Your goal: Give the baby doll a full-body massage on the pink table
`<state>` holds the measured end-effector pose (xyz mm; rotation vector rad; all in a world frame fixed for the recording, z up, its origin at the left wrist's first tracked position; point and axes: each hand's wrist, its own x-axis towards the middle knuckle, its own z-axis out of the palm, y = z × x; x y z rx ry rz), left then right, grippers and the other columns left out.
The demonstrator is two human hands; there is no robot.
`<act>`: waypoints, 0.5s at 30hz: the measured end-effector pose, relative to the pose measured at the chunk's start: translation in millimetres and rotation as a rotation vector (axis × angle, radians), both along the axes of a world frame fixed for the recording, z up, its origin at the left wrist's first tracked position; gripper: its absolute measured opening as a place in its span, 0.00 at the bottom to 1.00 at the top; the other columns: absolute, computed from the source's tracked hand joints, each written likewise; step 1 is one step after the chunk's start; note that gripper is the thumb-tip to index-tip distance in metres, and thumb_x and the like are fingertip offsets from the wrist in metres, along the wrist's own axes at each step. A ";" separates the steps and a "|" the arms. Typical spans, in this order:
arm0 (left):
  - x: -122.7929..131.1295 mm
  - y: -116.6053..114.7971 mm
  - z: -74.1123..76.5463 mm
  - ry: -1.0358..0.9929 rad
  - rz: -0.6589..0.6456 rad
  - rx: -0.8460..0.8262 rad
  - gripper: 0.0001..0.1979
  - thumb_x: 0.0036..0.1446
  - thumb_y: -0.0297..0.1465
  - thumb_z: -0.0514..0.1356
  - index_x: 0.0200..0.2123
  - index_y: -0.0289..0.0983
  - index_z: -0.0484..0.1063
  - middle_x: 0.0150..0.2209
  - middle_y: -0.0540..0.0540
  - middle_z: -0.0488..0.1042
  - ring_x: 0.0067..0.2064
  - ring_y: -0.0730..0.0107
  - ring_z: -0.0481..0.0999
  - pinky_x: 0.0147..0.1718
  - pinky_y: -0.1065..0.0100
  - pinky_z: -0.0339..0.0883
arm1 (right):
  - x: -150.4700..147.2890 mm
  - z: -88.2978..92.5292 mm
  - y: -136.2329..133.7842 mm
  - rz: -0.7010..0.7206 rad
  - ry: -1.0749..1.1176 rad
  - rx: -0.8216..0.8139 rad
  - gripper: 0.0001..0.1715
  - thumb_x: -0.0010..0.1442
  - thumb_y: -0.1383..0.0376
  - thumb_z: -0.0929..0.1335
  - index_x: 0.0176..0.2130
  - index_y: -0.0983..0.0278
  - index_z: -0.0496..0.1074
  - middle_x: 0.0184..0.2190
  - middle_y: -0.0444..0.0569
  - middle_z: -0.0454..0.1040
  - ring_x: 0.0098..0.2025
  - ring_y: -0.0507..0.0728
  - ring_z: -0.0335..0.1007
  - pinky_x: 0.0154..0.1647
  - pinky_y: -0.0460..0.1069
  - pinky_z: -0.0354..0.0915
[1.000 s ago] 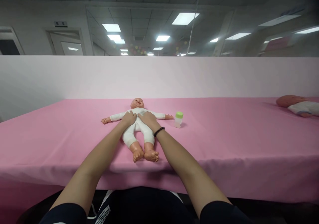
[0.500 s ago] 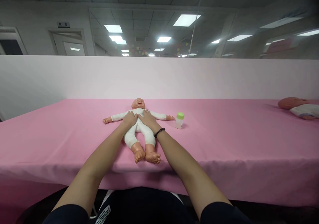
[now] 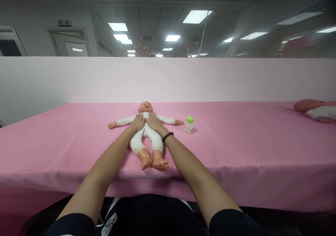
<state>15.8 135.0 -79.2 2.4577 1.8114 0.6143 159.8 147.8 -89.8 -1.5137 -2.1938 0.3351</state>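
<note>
A baby doll (image 3: 146, 107) in a white suit lies on its back on the pink table (image 3: 236, 141), arms spread, bare feet toward me. My left hand (image 3: 137, 122) rests flat on the doll's chest, fingers stretched out. My right hand (image 3: 155, 122), with a dark bead bracelet at the wrist, lies flat beside it on the chest. Both hands press on the doll and hold nothing.
A small bottle with a green cap (image 3: 188, 124) stands just right of the doll's hand. A second doll (image 3: 315, 108) lies at the far right table edge. A pale partition wall (image 3: 168, 78) runs behind the table.
Both hands have slid a little up the doll's torso toward its chest. The doll and bottle stay where they were.
</note>
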 end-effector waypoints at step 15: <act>0.1 2.3 -5.0 0.017 -0.014 0.046 0.26 0.71 0.34 0.40 0.67 0.35 0.60 0.68 0.39 0.62 0.69 0.61 0.60 0.63 0.60 0.56 | 1.6 1.1 2.9 0.133 -0.033 0.060 0.32 0.74 0.62 0.51 0.72 0.67 0.50 0.73 0.51 0.46 0.75 0.58 0.37 0.73 0.56 0.40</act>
